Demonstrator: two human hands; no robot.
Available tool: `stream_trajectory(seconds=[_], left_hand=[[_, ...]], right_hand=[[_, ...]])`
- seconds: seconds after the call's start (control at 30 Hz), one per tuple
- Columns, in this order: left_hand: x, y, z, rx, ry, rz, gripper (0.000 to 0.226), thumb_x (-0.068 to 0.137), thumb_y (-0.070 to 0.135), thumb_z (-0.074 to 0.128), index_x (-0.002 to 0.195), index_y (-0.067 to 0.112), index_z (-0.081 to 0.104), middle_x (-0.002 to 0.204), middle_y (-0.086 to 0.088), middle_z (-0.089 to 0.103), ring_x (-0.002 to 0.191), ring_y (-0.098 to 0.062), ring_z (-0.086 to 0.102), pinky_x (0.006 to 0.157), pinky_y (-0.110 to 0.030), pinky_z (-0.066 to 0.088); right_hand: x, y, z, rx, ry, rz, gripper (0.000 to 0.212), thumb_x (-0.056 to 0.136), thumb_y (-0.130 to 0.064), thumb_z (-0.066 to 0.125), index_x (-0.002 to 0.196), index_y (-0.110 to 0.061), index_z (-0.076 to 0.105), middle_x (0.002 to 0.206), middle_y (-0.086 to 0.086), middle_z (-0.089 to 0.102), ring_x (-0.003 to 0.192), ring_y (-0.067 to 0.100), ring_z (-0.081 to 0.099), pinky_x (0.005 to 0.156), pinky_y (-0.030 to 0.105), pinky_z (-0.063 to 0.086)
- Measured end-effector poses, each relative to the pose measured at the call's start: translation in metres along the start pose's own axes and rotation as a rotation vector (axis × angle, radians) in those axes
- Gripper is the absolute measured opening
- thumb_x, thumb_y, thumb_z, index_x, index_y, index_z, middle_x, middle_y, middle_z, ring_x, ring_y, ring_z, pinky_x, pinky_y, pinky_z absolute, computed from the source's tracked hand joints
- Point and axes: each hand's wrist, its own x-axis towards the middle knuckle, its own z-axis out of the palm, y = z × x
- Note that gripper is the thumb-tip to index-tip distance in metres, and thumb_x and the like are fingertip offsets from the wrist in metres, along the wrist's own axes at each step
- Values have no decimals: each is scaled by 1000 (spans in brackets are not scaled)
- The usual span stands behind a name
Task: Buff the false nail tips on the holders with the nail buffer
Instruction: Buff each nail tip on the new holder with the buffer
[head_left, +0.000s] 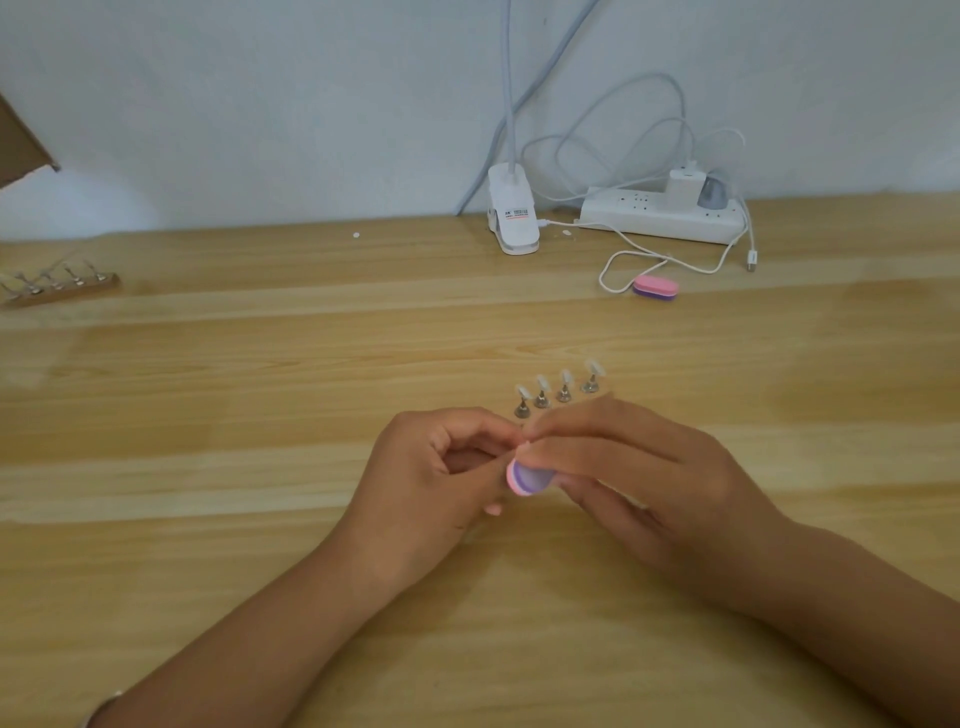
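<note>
I judge I am partway through: four holders (553, 396) with their false nail tips stand in a slanted row on the table (260, 364) just beyond my two grips, and I cannot tell which of them have been buffed. My right grip (639, 467) holds the nail buffer (527, 478), fingers curled over it, its rounded pink-and-purple end poking out toward my left grip (441, 467). That left grip is curled, thumb and forefinger pinching a small piece (524, 443) at the buffer's upper edge, likely a fifth tip on its holder, though mostly hidden. Both forearms reach in and meet, wrists low over the table
</note>
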Motion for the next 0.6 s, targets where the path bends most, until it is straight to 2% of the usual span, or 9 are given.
stream_trajectory(seconds=[0.17,0.3,0.43,0.5,0.6], left_hand=[[1,-1,1,-40,33,-19,18,74,19,72,87,6,73,75,-10,74,70,-19,72,52,-23,53],[2,1,2,-69,27,-31,27,74,23,71,91,2,70,80,-12,75,73,-22,73,51,-23,53],[1,2,3,-89,27,-39,24,75,22,68,90,4,68,84,-10,75,75,-23,74,52,-26,53],[1,1,3,-84,34,-34,21,76,23,68,88,6,69,86,-10,75,75,-23,74,52,-27,53],[1,0,2,-63,39,-20,15,80,23,71,86,10,71,88,-10,74,74,-22,74,52,-28,53]], right_hand=[[3,9,-9,-29,103,68,23,88,4,67,110,0,71,111,9,70,105,17,66,93,30,52],[2,8,-5,-44,101,77,21,88,2,68,109,0,70,110,7,69,105,17,65,95,29,51],[2,4,-7,-6,126,148,20,88,-7,60,107,-6,65,103,0,66,102,16,65,95,20,46],[2,2,-10,53,140,242,24,84,-12,55,107,-18,57,102,-4,64,100,15,64,91,16,45],[2,-3,-15,190,102,352,20,79,-15,42,97,-25,44,85,-2,53,78,17,54,72,26,44]])
